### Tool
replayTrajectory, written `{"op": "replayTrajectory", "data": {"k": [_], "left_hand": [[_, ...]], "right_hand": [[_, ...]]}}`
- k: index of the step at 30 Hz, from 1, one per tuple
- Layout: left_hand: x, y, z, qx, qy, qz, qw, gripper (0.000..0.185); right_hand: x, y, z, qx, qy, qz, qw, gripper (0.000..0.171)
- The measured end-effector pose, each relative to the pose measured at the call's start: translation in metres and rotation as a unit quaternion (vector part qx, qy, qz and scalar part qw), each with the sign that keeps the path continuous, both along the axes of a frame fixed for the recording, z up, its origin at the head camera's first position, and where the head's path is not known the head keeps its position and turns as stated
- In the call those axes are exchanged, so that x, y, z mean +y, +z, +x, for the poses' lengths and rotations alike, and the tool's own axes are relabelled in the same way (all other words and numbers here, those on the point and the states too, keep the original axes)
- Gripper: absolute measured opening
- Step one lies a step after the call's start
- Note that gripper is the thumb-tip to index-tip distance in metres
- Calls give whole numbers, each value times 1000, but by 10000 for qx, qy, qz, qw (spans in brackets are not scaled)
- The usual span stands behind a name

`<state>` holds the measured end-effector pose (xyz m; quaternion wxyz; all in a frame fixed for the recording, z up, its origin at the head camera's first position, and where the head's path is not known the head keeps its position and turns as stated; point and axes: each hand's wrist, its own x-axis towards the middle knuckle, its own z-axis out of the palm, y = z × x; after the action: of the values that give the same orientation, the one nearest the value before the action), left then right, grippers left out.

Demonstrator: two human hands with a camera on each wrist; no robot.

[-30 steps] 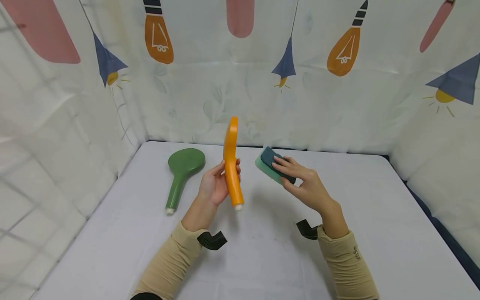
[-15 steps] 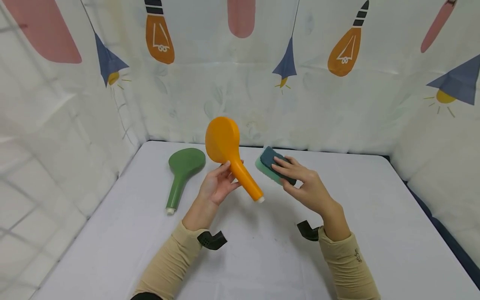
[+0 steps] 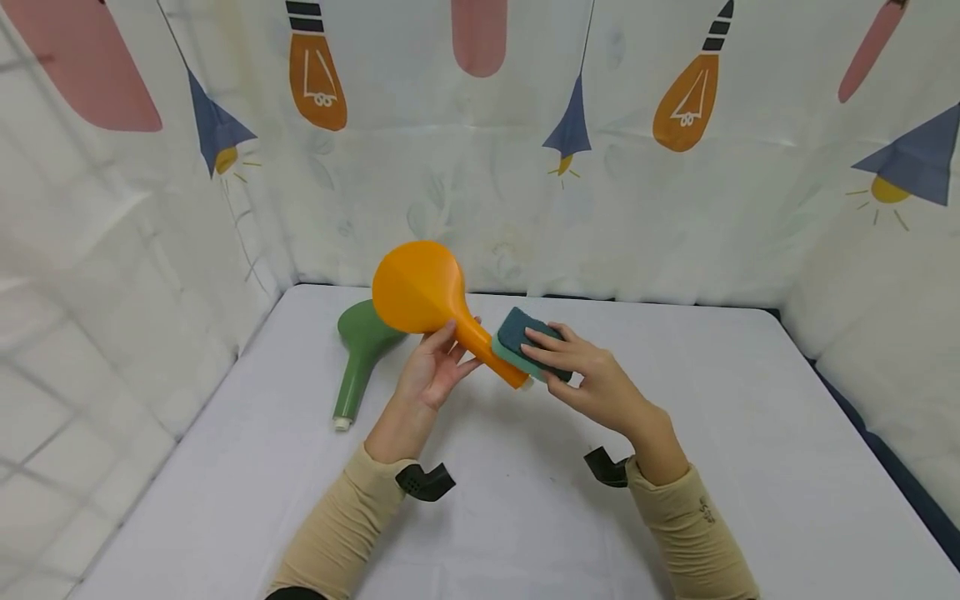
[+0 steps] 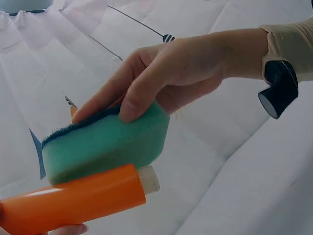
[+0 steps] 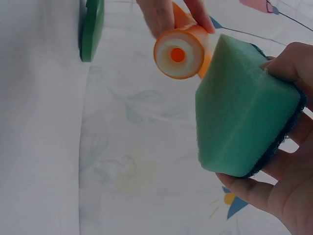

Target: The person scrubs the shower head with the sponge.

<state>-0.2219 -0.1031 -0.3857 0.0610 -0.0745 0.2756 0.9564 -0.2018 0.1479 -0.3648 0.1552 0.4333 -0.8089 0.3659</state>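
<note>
Left hand (image 3: 433,372) gripping the handle of an orange plastic shower head (image 3: 431,302). Right hand (image 3: 581,375) pinching a green sponge with dark scouring pad (image 3: 519,342), pressing against that handle. Green plastic shower head (image 3: 360,350) lying on white table (image 3: 750,433).

The head view is bright and evenly lit, with soft, diffuse light from above. Shadows on the tabletop (image 3: 525,517) are faint and blurred, lying just under the forearms at lower centre. Straight lines bow toward the left and right edges, a wide-lens distortion. Both wrist views are dimmer and slightly bluish. In the left wrist view the sponge (image 4: 105,144) is fairly sharp, the background soft. The right wrist view is hazy, its left side washed out.
</note>
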Motion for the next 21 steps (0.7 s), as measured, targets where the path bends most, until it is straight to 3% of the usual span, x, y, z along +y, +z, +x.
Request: {"op": "replayTrajectory", "data": {"k": [5,12,17,21], "left_hand": [[0,2,1,112,122,28,9999,40],[0,2,-1,297,206,-363,9987,45],[-1,2,-1,116,86,-590,9982,42],[-4,4,-2,-117,25,-316,9994,43]], "right_hand": [[-4,-3,-2,10,8,96,10000,45],[-3,-3,-2,42,-93,229,9997,45],[-2,-4,-4,-77,-70,311,9995,44],[-1,-5,-4,-201,-95,360,9991,43]]}}
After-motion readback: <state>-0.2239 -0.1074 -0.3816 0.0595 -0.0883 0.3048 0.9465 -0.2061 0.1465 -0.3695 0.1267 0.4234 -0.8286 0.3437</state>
